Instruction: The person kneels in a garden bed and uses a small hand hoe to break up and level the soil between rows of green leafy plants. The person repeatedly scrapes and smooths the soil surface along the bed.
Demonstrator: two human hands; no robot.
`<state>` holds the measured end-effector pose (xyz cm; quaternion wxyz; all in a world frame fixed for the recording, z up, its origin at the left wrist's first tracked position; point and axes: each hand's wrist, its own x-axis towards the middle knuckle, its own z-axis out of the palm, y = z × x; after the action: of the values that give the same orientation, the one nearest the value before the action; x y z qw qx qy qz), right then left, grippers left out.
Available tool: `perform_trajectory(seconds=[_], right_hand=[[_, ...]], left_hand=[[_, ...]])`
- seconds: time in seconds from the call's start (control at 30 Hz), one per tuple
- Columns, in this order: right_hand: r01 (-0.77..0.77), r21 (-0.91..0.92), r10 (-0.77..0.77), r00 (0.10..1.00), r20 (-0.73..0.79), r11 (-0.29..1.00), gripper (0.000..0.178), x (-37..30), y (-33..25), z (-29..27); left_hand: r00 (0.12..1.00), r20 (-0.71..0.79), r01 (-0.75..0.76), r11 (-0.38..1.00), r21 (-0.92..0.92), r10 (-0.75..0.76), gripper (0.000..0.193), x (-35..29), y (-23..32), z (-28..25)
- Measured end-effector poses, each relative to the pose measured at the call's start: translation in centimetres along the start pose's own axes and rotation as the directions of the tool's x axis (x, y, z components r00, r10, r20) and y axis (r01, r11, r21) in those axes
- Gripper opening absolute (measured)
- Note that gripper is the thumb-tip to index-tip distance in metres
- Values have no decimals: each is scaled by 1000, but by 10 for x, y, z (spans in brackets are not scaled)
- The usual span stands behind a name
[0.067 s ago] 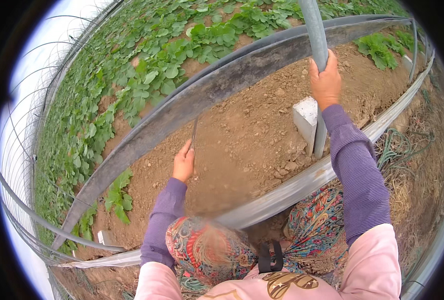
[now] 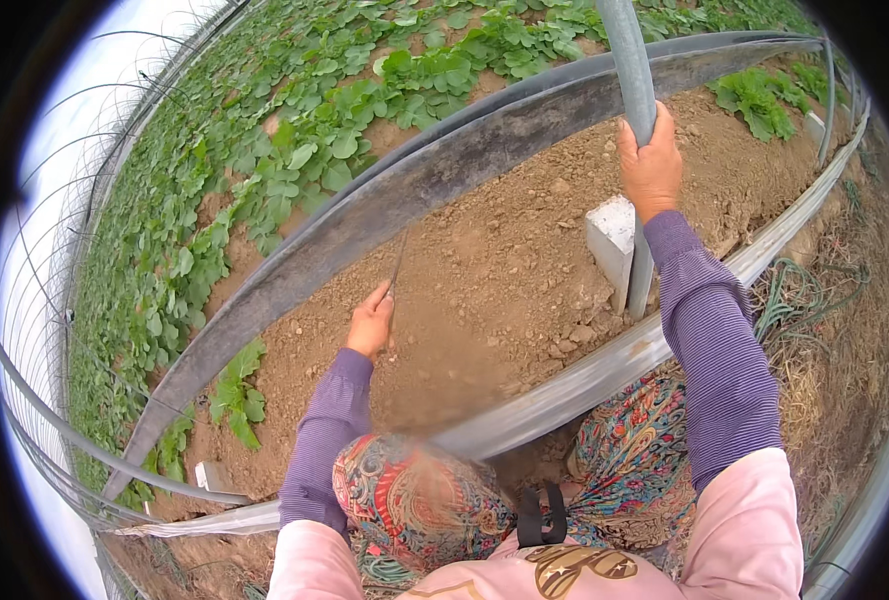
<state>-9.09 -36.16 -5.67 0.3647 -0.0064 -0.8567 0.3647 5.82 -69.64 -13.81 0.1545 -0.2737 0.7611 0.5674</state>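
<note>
My left hand (image 2: 371, 322) grips a thin dark stick-like tool (image 2: 397, 262) whose tip points up over the bare brown soil (image 2: 504, 250). My right hand (image 2: 650, 168) is wrapped around a grey upright metal pole (image 2: 628, 60) that runs down past a white concrete block (image 2: 612, 240) set in the soil. Both arms wear purple striped sleeves under pink cuffs. My knees, in patterned cloth, sit below the near grey plastic strip (image 2: 604, 365).
A wide dark plastic band (image 2: 404, 195) curves across the bed beyond the soil. Green leafy plants (image 2: 294, 150) cover the ground behind it. Thin wire hoops (image 2: 84, 250) line the left edge. Dry straw and a green hose (image 2: 814, 300) lie on the right.
</note>
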Motion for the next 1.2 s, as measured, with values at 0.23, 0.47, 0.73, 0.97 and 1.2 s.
perform_trajectory(seconds=[0.23,0.47,0.73,0.97,1.2], right_hand=[[-7,38,7,1000,-2,999,45,-1,0,-2],[10,99,-8,1000,-27,995,44,4,2,-7],[48,117,-52,998,32,992,46,1,-5,-3],[44,93,-45,999,10,995,46,-3,2,-4],[48,98,-49,999,9,994,45,-1,1,-13]], left_hand=[[970,34,-240,971,-3,240,38,-14,9,8],[956,224,-235,952,196,190,38,-29,-3,13],[977,152,-157,986,49,148,39,-12,-12,5],[993,112,-33,999,23,30,41,-24,-44,-16],[981,-193,-38,974,-221,-6,39,-9,-43,-31]])
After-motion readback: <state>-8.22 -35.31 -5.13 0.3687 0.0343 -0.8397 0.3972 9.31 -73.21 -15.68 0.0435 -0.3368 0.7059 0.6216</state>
